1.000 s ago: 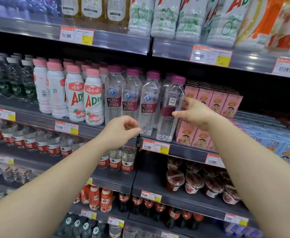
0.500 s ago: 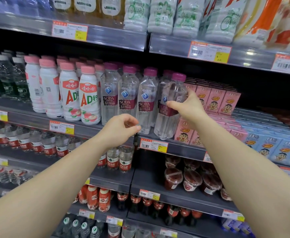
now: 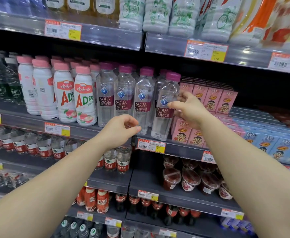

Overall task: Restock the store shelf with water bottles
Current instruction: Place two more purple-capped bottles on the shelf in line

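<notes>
Soda bottle (image 3: 165, 107) with a magenta cap stands at the front edge of the shelf (image 3: 180, 148), rightmost in a row of four.

Its dark red label reads "SODA DRINK" over Chinese characters, with a blue diamond logo above. The right hand (image 3: 190, 110) is at its right side, thumb across the label and fingers spread loosely behind; whether it truly grips cannot be told. The left hand (image 3: 119, 130) hangs in front of the shelf edge, fingers curled toward the thumb, holding nothing visible. Left of the row stand white bottles (image 3: 85, 102) with pink caps marked "AD". Right of the soda bottle are pink cartons (image 3: 214, 100) with a cartoon face. A yellow price tag (image 3: 217, 55) on the shelf above reads "4.80".
</notes>
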The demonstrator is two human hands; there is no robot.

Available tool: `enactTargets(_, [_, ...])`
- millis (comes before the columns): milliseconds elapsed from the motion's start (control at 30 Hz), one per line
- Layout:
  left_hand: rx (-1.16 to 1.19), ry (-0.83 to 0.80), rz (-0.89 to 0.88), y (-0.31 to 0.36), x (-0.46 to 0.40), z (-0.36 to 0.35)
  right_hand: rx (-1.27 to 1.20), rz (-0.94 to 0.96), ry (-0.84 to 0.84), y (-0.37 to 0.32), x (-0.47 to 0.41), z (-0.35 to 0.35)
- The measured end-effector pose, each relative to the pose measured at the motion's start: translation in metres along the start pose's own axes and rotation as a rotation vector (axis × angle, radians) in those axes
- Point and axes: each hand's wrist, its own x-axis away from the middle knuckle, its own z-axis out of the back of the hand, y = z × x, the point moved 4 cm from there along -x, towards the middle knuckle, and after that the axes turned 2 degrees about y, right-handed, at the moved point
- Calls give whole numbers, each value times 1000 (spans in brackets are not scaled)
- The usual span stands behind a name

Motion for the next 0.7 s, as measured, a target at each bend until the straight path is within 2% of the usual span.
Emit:
enactTargets(200, [0,4,-5,-2,0,1,330,40,-7,-3,-1,-4])
enactTargets(300, [-2,12,-1,-5,0,3,270,25,-34,-3,-2,-2])
enactTargets(700, [-30,4,-14,-1,-3,-1,315,131,48,-3,1,-17])
